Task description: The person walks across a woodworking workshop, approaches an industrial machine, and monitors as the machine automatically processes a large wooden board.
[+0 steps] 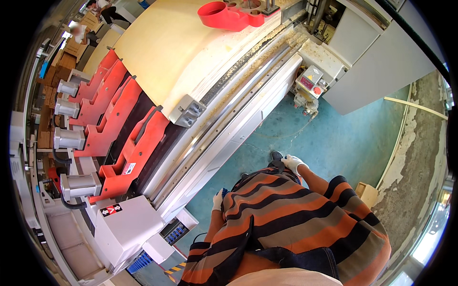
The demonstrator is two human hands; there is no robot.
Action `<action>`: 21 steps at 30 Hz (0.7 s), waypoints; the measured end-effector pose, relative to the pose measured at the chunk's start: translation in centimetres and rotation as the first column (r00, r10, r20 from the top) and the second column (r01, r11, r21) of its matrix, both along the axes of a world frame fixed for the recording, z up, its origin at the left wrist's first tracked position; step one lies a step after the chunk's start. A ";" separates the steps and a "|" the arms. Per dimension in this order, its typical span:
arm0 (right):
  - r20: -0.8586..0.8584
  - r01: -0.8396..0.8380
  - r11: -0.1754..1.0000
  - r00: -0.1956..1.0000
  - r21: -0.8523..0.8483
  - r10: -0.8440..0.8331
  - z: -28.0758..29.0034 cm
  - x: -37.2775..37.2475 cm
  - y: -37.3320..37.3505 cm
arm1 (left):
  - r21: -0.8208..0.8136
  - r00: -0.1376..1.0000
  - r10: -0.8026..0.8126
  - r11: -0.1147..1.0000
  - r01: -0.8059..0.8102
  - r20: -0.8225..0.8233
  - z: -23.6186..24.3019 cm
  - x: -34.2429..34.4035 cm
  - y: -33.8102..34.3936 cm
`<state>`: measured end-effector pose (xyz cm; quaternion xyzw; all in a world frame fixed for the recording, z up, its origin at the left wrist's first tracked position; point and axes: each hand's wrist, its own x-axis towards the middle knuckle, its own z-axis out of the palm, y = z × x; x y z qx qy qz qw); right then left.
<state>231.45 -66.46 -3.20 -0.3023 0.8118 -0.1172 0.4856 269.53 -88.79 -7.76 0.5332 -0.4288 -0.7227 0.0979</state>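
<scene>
Far left, background: two people in white tops (85,35) near stacked boards. Next, a row of four silver cylinders (80,186), each joined to a red bracket (140,152). The brackets stand side by side along the left end of a pale wooden sheet (162,52). Below the nearest bracket: a light grey box (129,226) with a small arrow label.

Centre-left: a grey control box (187,111) with round buttons sits at the sheet's near corner. A toothed rail (214,138) runs diagonally along the machine front, dusted with wood particles toward its upper end.

Left hand (218,200), white-gloved, hangs low beside the wearer's striped shirt (286,209). A small dark blue item (224,192) lies right at its fingers; whether gripped or only adjacent, cannot tell. Finger opening likewise unclear.

Above centre: a red curved hood (224,16) over the sheet's far edge. Below it, one dark shoe (276,156) on the teal floor (353,133).

Right hand (294,164), also white-gloved, is lowered just beside the shoe in view, fingers appearing loosely bent; contents cannot be told.

Right: a machine unit with a red button (317,90), then a grey panel (381,66); lower down, a wooden block (366,194).
</scene>
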 end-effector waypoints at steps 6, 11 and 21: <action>0.002 0.028 1.000 1.000 0.012 -0.028 0.6 0.0 0.0 | -0.069 0.999 -0.042 0.997 0.044 0.034 0.3 -0.5 0.3; 0.018 0.058 0.998 0.998 0.009 -0.058 0.5 0.0 -0.1 | 0.022 1.000 0.014 1.000 -0.014 0.006 1.1 -0.5 0.3; 0.064 0.221 0.971 0.972 0.089 -0.227 6.5 -0.1 -1.1 | -0.144 0.955 -0.238 0.953 0.265 0.178 4.2 -1.7 0.7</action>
